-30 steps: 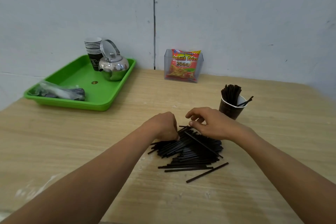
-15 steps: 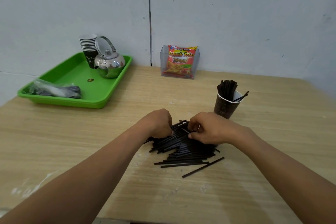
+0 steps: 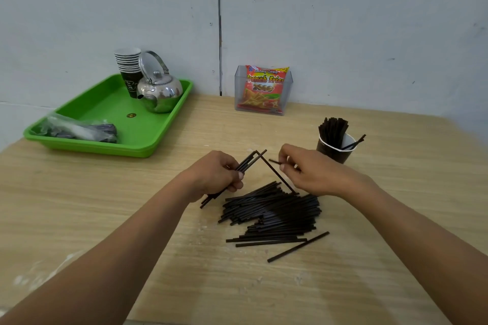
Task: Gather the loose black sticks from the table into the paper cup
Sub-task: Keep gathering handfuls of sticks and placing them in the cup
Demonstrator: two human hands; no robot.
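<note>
A heap of loose black sticks (image 3: 274,208) lies on the wooden table in front of me. My left hand (image 3: 215,174) grips a small bundle of black sticks (image 3: 248,162), lifted above the table and slanting up to the right. My right hand (image 3: 309,169) pinches a single black stick (image 3: 274,161) between its fingertips; another long stick (image 3: 277,174) leans from the bundle's tip down to the heap under that hand. The dark paper cup (image 3: 334,149) stands just behind my right hand, with several sticks upright in it and one leaning out.
A green tray (image 3: 105,140) at the back left holds a stack of paper cups (image 3: 128,68), a steel kettle (image 3: 158,90) and a plastic bag (image 3: 76,130). A clear holder with a snack packet (image 3: 264,90) stands against the wall.
Both hands have risen off the heap. My left hand has taken up a bundle of sticks, and my right hand has lifted a single stick.
</note>
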